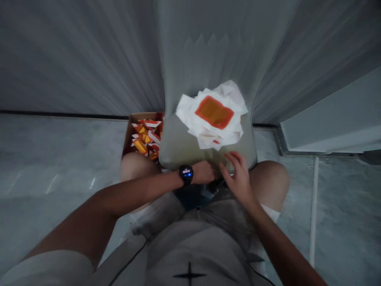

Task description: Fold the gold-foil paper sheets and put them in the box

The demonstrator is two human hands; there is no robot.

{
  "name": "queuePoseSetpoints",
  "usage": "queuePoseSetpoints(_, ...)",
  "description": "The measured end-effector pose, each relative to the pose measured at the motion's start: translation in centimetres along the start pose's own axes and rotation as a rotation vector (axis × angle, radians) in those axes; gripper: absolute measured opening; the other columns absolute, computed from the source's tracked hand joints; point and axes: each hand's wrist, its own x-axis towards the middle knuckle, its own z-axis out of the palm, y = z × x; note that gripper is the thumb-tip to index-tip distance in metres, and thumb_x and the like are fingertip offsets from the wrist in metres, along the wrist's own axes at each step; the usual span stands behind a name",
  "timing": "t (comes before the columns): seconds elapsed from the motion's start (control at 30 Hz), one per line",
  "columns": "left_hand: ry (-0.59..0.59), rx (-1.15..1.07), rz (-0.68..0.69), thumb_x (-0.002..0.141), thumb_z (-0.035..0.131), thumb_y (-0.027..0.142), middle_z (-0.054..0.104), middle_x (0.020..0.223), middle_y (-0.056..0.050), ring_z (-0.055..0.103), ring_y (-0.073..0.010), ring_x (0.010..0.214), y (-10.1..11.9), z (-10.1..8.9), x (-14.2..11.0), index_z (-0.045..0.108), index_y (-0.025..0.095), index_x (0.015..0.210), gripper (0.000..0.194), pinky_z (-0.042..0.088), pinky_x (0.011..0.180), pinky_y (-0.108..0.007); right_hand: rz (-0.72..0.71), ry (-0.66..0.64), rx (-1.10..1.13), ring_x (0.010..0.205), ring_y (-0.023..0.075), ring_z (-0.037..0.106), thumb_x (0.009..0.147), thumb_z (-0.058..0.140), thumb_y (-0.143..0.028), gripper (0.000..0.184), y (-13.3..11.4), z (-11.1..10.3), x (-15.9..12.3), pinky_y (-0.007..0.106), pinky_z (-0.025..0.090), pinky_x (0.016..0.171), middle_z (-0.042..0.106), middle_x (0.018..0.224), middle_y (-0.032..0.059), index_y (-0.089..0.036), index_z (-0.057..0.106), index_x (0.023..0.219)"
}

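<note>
A loose pile of white paper sheets (204,129) lies on the seat of a grey chair (178,147) in front of me. On top of the pile shows a red-orange rectangle with a gold-brown middle (214,113). My left hand (204,172), below a black watch (186,174), is at the seat's front edge with the knuckles up; its fingers are bent down out of sight, so anything in them is hidden. Just right of it, my right hand (237,174) has its fingers apart, near the front edge and below the pile, with nothing visible in it.
Left of the chair, a cardboard box (127,137) on the floor holds several folded red, white and gold paper pieces (145,137). Grey pleated curtains (83,59) hang behind. A pale panel (333,115) stands at right. My knees flank the seat.
</note>
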Motion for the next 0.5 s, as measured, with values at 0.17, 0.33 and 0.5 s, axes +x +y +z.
queuePoseSetpoints(0.17,-0.101,0.043,0.17,0.095,0.062,0.018,0.073,0.082,-0.006,0.065,-0.0193,0.072,-0.2,-0.3,0.0,0.074,0.018,0.087,0.014,0.04,0.06,-0.032,-0.141,-0.053,-0.211,0.136,0.0345,0.048,0.098,0.055,-0.053,0.057,5.6,-0.7,8.4,0.058,0.042,0.113,0.049,0.146,0.0184,-0.02,0.053,0.144)
queuePoseSetpoints(0.33,0.017,0.046,0.21,0.097,0.061,0.022,0.072,0.09,-0.007,0.062,-0.0216,0.087,-0.5,-0.3,-2.5,0.07,0.019,0.089,0.012,0.039,0.07,-0.035,-0.237,-0.139,-0.394,0.139,0.036,0.043,0.099,0.053,-0.053,0.062,8.2,1.9,14.3,0.057,0.035,0.116,0.049,0.149,0.021,-0.012,0.051,0.146)
queuePoseSetpoints(0.5,0.1,-0.043,0.162,0.1,0.058,0.029,0.069,0.086,-0.004,0.058,-0.0189,0.087,-0.1,0.7,-6.5,0.067,0.021,0.09,0.015,0.036,0.078,-0.036,-0.199,-0.23,-0.403,0.125,0.0343,0.054,0.097,0.054,-0.032,0.041,9.3,3.9,14.0,0.056,0.039,0.11,0.064,0.133,0.019,-0.014,0.064,0.133)
